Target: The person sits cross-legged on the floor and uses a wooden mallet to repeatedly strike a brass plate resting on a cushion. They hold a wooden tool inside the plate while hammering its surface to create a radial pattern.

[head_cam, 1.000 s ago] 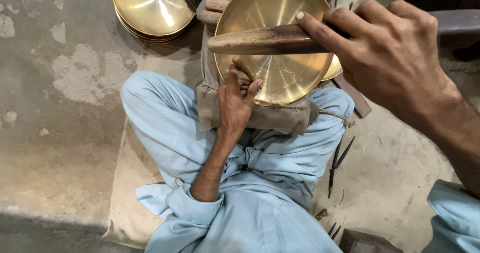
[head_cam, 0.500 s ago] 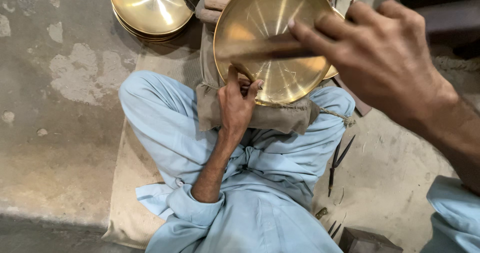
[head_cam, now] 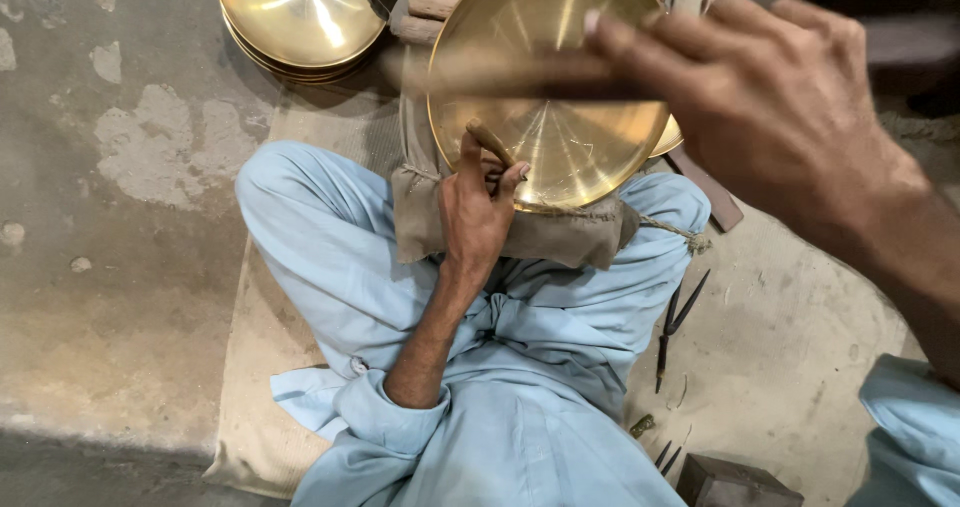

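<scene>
Your left hand (head_cam: pixel 478 212) pinched a punch (head_cam: pixel 490 143) on the plate (head_cam: pixel 560 97); right hand (head_cam: pixel 770 97) at two o'clock gripped a hammer (head_cam: pixel 500 72) (blurry).

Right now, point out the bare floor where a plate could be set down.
Free: the concrete floor left of the mat, below the plate stack. Crowded: the lap, where left hand and right hand work the brass plate; dividers lie right.

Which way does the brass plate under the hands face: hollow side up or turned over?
Hollow side up: the brass plate shows its shiny concave inside and raised rim.
</scene>
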